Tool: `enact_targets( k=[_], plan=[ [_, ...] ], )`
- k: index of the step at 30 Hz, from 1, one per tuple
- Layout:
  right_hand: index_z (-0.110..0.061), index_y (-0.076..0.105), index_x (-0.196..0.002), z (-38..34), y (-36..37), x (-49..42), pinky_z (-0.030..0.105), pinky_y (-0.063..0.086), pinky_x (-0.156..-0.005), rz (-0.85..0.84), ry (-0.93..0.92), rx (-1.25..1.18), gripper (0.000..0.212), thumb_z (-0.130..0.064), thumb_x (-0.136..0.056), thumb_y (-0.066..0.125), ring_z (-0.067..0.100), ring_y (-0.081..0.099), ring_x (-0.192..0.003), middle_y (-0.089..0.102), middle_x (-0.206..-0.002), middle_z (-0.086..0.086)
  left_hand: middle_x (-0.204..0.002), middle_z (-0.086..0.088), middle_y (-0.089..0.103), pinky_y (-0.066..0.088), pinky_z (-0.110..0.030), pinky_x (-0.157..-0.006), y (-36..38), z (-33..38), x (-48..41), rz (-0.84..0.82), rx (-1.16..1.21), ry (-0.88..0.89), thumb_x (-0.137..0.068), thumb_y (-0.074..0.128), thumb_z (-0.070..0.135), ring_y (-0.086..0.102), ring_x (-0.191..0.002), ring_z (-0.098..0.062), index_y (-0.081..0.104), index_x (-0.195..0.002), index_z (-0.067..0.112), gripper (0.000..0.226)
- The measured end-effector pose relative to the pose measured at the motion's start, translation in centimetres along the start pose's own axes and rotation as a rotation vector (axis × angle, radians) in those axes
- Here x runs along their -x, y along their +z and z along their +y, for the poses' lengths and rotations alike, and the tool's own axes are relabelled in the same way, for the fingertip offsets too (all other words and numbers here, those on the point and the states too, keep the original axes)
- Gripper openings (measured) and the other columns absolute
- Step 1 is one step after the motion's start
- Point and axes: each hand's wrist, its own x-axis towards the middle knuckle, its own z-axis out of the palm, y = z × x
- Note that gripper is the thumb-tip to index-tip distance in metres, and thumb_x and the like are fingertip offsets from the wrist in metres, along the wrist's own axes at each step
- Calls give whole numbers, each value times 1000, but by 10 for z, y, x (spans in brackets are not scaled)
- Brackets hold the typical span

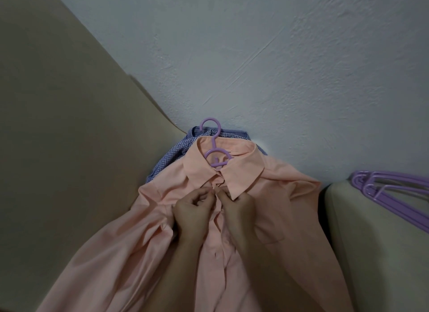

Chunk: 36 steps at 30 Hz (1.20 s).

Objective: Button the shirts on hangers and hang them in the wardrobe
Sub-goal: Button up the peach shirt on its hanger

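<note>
Nearest the camera, the front placket (218, 253) of the peach shirt (290, 218) runs up between the two forearms and seems to gape below the hands, so most buttons look undone. The shirt lies front-up, spread over a beige padded seat, its top against the wall (278, 68). Just below the collar (243, 170), the left hand (189, 209) and right hand (240, 206) meet with fingers curled, each pinching one edge of the placket; the button itself is hidden between the fingertips. To do this step well, I judge it best to hold the buttonhole edge taut, tip the button sideways through the slit, then smooth the two edges level before moving down, so that no hole is skipped. Beyond the collar the purple hanger (217, 158) shows its hook lying over a blue checked shirt (178, 149) underneath. At the right edge, spare purple hangers (390, 195) rest on a beige cushion (383, 253), well apart.
</note>
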Motion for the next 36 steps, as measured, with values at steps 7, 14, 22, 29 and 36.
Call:
enact_targets(
  k=[7, 14, 22, 29, 36],
  plan=[
    [-7, 69, -74, 7, 2, -2, 35, 49, -61, 9, -68, 113, 27, -29, -90, 71, 18, 61, -59, 69, -63, 0, -67, -1, 74, 56, -30, -65, -2, -1, -1, -27, -57, 53, -89, 74, 9, 65, -59, -10, 77, -84, 25, 17],
    [-2, 69, -83, 8, 7, -1, 33, 46, -66, 37, -123, 218, 30, -28, -96, 62, 20, 60, -69, 71, -78, 11, -60, 1, 68, 51, -32, -64, -3, -5, -4, -61, -88, 78, -94, 67, 10, 60, -57, -10, 74, -80, 20, 18],
    [-4, 71, -87, -11, -8, -3, 33, 50, -67, -29, 79, 56, 21, -24, -93, 66, 22, 64, -71, 73, -78, 8, -69, -2, 69, 48, -32, -66, -10, 12, 0, -106, 7, -16, -87, 72, 14, 58, -63, -13, 77, -85, 19, 8],
    [-12, 69, -88, -13, -33, 30, 8, 39, -64, -40, -181, 393, 14, -4, -86, 57, 14, 61, -79, 67, -85, -1, -72, 6, 54, 38, -29, -57, -23, 26, 41, -208, -519, 316, -75, 70, 27, 49, -62, -7, 53, -79, 29, 18],
    [-26, 66, -76, -7, -30, 30, 24, 49, -65, -170, -31, 375, 15, -15, -78, 74, 14, 61, -71, 65, -77, -5, -87, 2, 57, 34, -24, -62, -21, 18, 54, -8, -533, 180, -81, 67, 14, 51, -74, -11, 55, -87, 17, 14]
  ],
)
